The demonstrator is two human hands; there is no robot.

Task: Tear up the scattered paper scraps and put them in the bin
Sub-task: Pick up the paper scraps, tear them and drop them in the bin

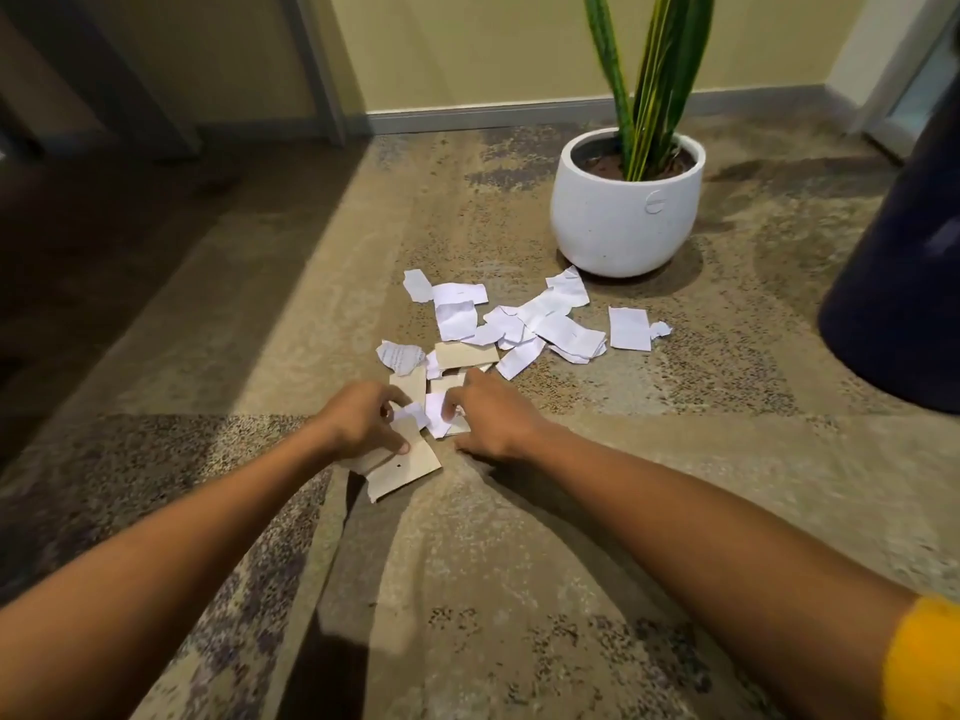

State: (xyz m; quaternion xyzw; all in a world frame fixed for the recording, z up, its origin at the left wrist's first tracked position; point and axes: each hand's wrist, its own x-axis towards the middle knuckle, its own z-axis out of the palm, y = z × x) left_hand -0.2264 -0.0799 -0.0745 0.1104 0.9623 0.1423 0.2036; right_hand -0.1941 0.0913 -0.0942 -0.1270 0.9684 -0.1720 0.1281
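White and beige paper scraps point(519, 324) lie scattered on the carpet in front of a white plant pot. My left hand point(363, 420) presses on a beige scrap point(402, 472) at the near end of the pile, thumb on it and fingers curled on small white pieces. My right hand point(493, 418) rests on the carpet beside it, its fingers pinching a white scrap point(436, 410) between the two hands. A dark round bin point(904, 283) stands at the right edge, only partly in view.
A white pot point(623, 215) with a tall green plant stands just behind the scraps. A wall with a grey skirting board point(467, 116) runs along the back. Patterned beige and grey carpet point(519, 563) covers the floor. A dark furniture leg point(317, 70) stands at back left.
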